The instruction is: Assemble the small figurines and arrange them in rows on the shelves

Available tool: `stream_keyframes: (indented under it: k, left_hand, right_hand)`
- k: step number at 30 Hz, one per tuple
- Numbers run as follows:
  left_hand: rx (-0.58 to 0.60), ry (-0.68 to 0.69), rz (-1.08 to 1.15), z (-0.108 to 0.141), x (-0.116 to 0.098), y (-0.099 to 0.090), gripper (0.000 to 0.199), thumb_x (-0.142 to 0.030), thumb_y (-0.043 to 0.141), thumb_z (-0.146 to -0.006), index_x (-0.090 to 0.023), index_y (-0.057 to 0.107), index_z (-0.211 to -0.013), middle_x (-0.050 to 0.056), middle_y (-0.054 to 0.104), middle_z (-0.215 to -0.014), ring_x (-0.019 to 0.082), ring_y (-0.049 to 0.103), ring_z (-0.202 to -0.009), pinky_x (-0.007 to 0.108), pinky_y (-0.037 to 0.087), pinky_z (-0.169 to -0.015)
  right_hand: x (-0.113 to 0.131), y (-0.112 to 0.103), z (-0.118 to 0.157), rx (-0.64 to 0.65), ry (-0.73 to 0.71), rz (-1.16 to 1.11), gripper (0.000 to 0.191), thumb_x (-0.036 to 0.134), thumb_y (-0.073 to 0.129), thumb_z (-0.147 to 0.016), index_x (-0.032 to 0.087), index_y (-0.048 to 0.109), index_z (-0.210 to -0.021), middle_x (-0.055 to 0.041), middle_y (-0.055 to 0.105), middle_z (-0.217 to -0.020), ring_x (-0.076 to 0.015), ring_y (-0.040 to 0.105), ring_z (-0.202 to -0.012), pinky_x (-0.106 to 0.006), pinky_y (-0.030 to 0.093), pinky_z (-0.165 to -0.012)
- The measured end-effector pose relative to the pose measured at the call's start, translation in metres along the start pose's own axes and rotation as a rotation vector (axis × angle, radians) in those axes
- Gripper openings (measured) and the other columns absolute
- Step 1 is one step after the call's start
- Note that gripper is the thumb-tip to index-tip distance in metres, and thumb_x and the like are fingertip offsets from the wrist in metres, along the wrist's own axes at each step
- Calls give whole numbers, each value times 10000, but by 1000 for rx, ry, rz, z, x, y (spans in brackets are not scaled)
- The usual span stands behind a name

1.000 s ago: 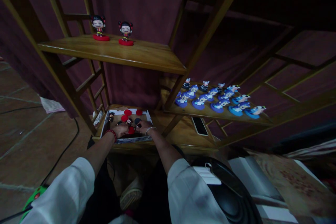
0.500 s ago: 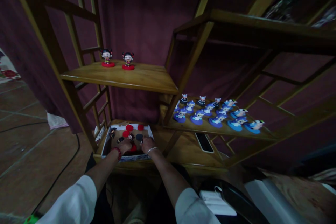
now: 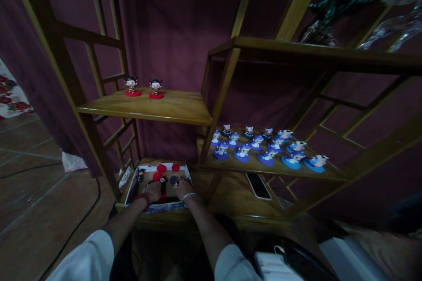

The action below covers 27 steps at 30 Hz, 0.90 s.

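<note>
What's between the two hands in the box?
In the head view, a small dark-haired figurine sits between the left hand and the right hand.

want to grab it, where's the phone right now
In the head view, the smartphone lies on the low wooden shelf, right of the white box and the right hand, just below the blue figurines.

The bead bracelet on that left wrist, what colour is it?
The bead bracelet is red, as the head view shows.
</note>
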<state>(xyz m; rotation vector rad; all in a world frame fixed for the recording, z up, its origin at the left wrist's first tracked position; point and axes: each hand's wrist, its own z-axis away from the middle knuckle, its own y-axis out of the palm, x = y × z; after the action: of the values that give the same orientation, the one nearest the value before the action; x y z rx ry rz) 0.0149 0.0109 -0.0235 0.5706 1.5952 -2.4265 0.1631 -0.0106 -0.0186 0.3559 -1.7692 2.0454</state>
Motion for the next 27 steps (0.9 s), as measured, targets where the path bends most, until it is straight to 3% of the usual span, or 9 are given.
stream_keyframes:
  k: [7,14,18,22,27]
  left_hand:
    - [-8,17,-130,7,-9,-5,238,-149,494,-728,-95,596,-936,224,603,-993,329,568,-954,436,429,-776]
    - [-85,66,-200,4,-20,-3,276,-163,374,-812,-100,592,-970,202,613,-964,283,581,-941,414,419,-794]
    - [-151,156,-212,-3,-25,-1,354,-108,364,-796,-154,550,-1094,163,588,-1060,256,554,-983,369,422,-786]
    - [-209,312,-250,-14,-29,3,392,-73,389,-772,-183,555,-1110,111,515,-1203,227,437,-1123,334,369,-882]
    - [-172,375,-316,-31,-32,13,417,-65,336,-799,-161,529,-1156,113,513,-1217,243,381,-1156,400,298,-939]
  right_hand:
    - [-4,3,-7,65,18,-58,358,145,462,-772,105,493,-1126,-140,609,-1071,-191,566,-997,-240,400,-808]
    - [-4,5,-9,65,32,-60,399,104,467,-754,70,466,-1152,-170,608,-1062,-210,559,-1015,-252,396,-812]
    - [-2,4,-7,84,55,-73,398,106,468,-754,88,466,-1151,-163,611,-1059,-211,577,-983,-256,417,-784]
    - [-1,3,-7,72,87,-86,360,126,444,-777,105,469,-1135,-158,611,-1055,-210,581,-977,-259,431,-765]
    - [0,5,-7,-1,91,-57,328,159,372,-827,104,450,-1141,-167,593,-1069,-206,563,-1006,-268,425,-788]
